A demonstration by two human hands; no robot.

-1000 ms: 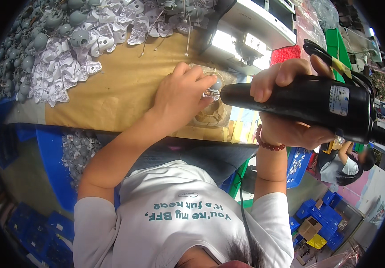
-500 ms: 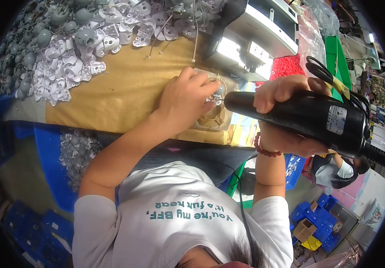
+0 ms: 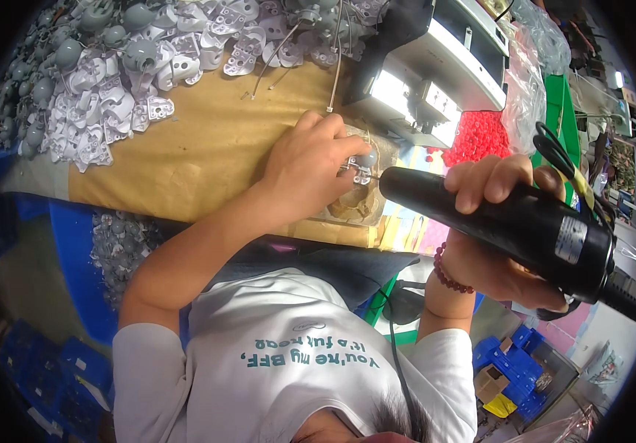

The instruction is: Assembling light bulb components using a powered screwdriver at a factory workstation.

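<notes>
Lying heaped across the far side of the brown-paper benchtop (image 3: 207, 148): grey and white plastic parts (image 3: 104, 96). Sitting beyond, a white machine (image 3: 436, 66) beside a bag of red beads (image 3: 476, 136). Pinching a small grey part (image 3: 364, 161) on a worn fixture (image 3: 355, 203): left hand (image 3: 310, 166). Gripping a black electric screwdriver (image 3: 510, 221), tip touching that part: right hand (image 3: 495, 244).

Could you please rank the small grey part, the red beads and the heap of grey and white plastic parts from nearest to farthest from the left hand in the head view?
1. Small grey part: at the fingertips of the left hand.
2. Red beads: to its right, beside the white machine.
3. Heap of grey and white plastic parts: far left on the table.
</notes>
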